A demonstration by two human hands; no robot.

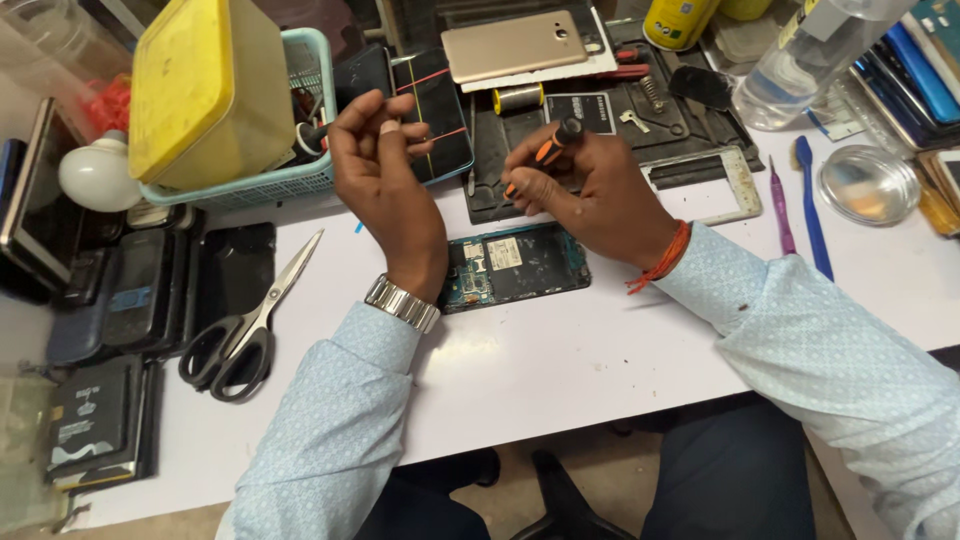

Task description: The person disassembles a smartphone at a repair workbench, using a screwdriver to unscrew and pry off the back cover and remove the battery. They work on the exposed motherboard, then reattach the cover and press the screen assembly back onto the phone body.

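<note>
right hand [590, 190] hides the shaft and tip of the orange-and-black screwdriver [552, 148]; only handle shows. left hand [380, 165]: fingertips pinched, whatever's between them too small to tell. left wrist covers the left end of the opened dark phone body with exposed circuit board [520, 262]. clear plastic bottle [810, 60] and yellow can [678, 20] cut off by top edge. yellow plastic box [205, 85] blocks most of the teal mesh basket [300, 175], contents unreadable

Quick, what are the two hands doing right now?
Left hand: raised above the table, fingers pinched together; whether it holds anything cannot be told.
Right hand: closed on a screwdriver.
</note>
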